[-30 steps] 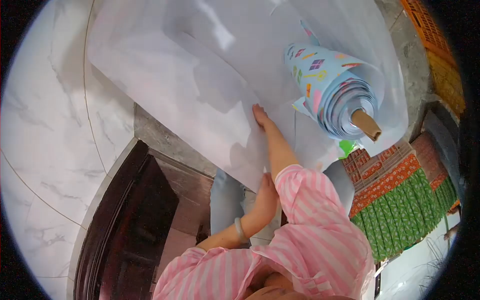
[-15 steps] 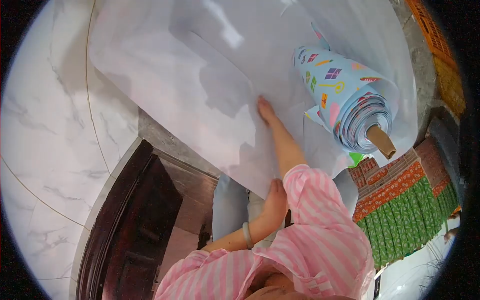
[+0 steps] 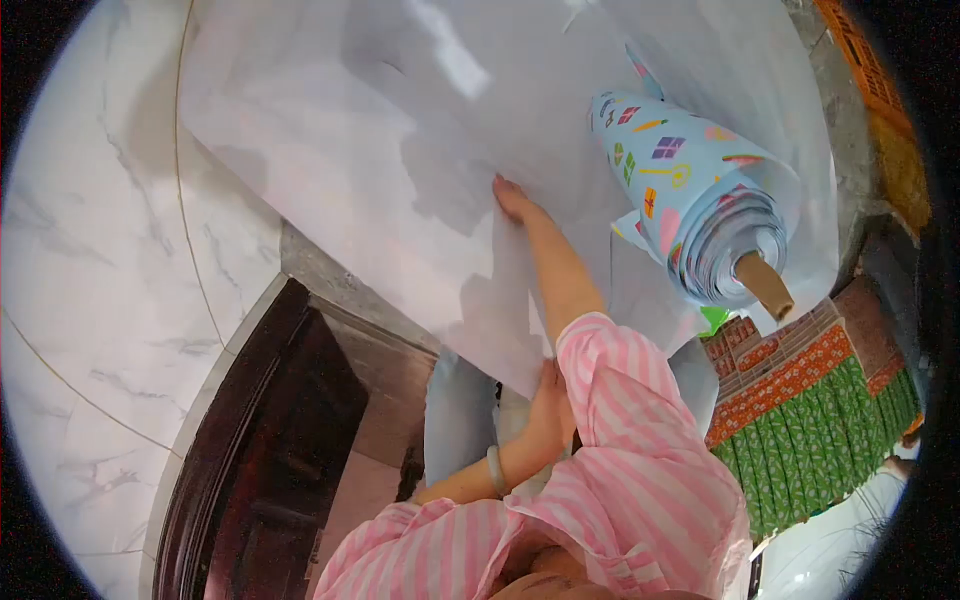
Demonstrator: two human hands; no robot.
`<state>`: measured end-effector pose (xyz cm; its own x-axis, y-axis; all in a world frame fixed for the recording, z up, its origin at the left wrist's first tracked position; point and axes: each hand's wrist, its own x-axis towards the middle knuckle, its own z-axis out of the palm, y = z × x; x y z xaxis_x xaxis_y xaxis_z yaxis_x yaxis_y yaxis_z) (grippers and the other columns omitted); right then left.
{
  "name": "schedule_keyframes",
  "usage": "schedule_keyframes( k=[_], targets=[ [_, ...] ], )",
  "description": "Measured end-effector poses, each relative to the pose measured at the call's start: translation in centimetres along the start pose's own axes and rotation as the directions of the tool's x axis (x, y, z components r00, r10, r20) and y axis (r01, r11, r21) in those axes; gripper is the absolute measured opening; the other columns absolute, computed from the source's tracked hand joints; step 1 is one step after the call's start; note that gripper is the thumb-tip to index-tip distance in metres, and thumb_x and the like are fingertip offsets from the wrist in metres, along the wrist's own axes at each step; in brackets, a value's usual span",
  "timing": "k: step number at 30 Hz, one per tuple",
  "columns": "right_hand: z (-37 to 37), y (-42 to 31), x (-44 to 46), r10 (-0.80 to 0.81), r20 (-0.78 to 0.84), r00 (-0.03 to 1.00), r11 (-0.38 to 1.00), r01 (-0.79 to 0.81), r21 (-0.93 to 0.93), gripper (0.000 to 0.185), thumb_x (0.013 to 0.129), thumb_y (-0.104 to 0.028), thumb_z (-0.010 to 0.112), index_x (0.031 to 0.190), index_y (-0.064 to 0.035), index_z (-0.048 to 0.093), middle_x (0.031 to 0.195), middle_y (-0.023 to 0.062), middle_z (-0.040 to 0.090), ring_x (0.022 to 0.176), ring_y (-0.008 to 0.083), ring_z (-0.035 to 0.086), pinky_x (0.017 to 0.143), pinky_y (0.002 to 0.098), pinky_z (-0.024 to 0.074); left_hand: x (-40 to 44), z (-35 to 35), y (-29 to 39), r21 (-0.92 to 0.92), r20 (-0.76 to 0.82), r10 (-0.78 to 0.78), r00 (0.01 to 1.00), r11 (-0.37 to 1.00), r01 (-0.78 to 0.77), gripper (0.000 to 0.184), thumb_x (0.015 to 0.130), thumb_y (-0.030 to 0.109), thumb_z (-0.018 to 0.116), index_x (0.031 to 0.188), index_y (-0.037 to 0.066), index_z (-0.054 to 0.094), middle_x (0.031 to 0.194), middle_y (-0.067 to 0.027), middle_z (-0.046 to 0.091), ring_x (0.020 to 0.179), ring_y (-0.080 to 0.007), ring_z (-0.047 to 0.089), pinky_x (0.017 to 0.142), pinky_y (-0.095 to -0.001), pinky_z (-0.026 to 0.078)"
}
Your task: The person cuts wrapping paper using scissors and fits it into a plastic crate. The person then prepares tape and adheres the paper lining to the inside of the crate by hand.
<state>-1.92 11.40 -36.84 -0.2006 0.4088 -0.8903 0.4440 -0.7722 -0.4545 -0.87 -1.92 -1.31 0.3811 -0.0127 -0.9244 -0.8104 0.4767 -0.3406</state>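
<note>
The big white sheet [image 3: 330,130] is spread out in front of the person, and I can't see its far end because it is cut off at the top. The left hand [image 3: 548,405] is at the sheet's near edge, close to the right sleeve; its fingers are partly hidden, so I can't tell if they pinch the sheet. The right hand [image 3: 510,198] lies on the sheet farther out, its fingers close together, small and a bit blurry. A fat roll of light blue paper [image 3: 690,190] rests on the sheet's right part. A bright green thing [image 3: 713,320] peeks out by the near edge, too covered up to name. The sheet is smooth, with grey shadows and a shiny patch. The roll has bright little pictures, many thin curling layers, and a brown tube [image 3: 765,285] poking out of the middle. A pale round bracelet [image 3: 495,470] circles the left wrist, and the shirt [image 3: 650,440] has pink and white stripes. A dark brown door [image 3: 280,450] is to the left.
</note>
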Motion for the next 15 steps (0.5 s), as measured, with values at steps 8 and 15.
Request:
schedule_keyframes(
  k=[8, 15],
  targets=[
    [0.0, 1.0, -16.3, 0.137, -0.224, 0.965, 0.984, -0.107, 0.143, 0.04, 0.091, -0.026, 0.04, 0.125, -0.0072, 0.046, 0.12, 0.0182, 0.051, 0.108, 0.0318, 0.051, 0.093, 0.0412, 0.041, -2.1, 0.9, -0.6, 0.379, 0.253, 0.006, 0.968, -0.921, -0.093, 0.043, 0.085, 0.026, 0.043, 0.122, 0.005, 0.048, 0.121, -0.0128, 0.051, 0.11, -0.0241, 0.047, 0.099, -0.0474, 0.03],
    [-8.7, -5.0, -43.6, -0.2, -0.341, 0.919, 0.503, 0.394, 0.769, 0.03, 0.092, -0.017, 0.049, 0.118, -0.0034, 0.049, 0.104, 0.0075, 0.057, 0.096, 0.0155, 0.056, 0.086, 0.0276, 0.0437, -4.7, -0.6, 0.1, -0.211, 0.567, -0.246, 0.786, -0.966, -0.15, 0.03, 0.081, 0.03, 0.049, 0.098, 0.007, 0.06, 0.095, -0.0131, 0.064, 0.102, -0.0261, 0.057, 0.098, -0.0504, 0.03]
  ],
)
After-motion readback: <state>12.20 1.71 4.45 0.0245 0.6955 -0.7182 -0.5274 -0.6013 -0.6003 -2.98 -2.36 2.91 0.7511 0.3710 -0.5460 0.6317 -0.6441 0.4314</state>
